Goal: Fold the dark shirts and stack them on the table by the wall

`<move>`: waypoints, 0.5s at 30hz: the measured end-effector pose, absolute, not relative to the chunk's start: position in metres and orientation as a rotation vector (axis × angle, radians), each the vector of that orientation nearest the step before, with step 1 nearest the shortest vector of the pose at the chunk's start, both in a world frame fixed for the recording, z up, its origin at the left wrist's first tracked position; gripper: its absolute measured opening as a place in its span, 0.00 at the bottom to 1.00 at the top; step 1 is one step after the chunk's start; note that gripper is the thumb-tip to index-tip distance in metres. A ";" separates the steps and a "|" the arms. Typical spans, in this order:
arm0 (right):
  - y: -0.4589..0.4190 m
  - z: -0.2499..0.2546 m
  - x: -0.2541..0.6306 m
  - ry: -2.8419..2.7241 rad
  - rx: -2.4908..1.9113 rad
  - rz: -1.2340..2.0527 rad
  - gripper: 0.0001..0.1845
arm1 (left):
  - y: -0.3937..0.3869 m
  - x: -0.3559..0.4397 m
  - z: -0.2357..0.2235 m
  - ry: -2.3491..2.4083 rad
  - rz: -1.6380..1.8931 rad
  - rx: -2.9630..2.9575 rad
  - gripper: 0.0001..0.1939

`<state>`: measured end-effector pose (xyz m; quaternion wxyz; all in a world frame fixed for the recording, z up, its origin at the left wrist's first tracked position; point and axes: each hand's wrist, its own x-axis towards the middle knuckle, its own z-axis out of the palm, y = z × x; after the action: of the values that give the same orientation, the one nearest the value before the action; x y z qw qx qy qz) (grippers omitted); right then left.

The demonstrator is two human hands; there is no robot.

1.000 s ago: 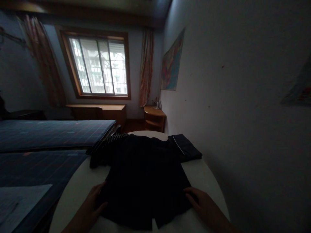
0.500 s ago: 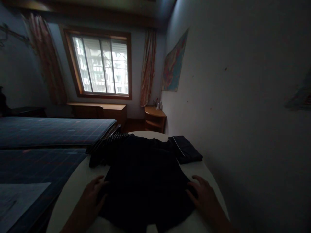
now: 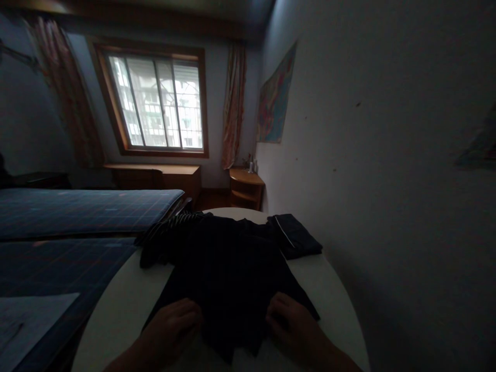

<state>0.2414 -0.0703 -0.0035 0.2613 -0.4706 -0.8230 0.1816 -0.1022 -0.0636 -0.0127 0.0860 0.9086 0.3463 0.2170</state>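
A nearly black garment lies spread over the white round table; its exact kind is too dark to tell. Its near edge shows a notch low in the middle. Curled over the lower left part of the cloth, my left hand has its fingers closed on it. On the lower right part my right hand is likewise closed, with thumb and fingers pinching the fabric. Beyond, a folded dark garment with a white stripe rests at the far right, and dark striped clothing at the far left.
Left of the table stands a bed with a blue plaid mattress, with a pale sheet on its near part. A white wall rises close on the right. A desk and corner shelf stand near the window.
Both hands have moved inward from the garment's side edges onto its lower part, and their spread fingers have closed. The near edge of the cloth has shifted and bunched between them.
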 end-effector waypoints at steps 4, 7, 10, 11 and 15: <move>-0.060 0.005 0.230 -1.917 -1.464 0.409 0.13 | -0.053 -0.100 -0.009 1.276 0.759 2.408 0.13; -0.058 0.003 0.222 -1.866 -1.560 0.521 0.15 | -0.051 -0.092 -0.014 1.471 0.633 2.211 0.14; -0.061 -0.004 0.216 -1.890 -1.547 0.568 0.13 | -0.056 -0.085 -0.021 1.530 0.489 2.139 0.15; -0.062 -0.007 0.214 -1.904 -1.521 0.547 0.12 | -0.058 -0.083 -0.023 1.532 0.470 2.142 0.16; -0.070 -0.018 0.214 -2.078 -1.392 0.532 0.09 | -0.063 -0.083 -0.025 1.506 0.471 2.145 0.16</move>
<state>0.2141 -0.0705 -0.0184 0.2882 -0.5212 -0.7782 0.1992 -0.0826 -0.0630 -0.0253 0.2372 0.7826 0.5493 0.1718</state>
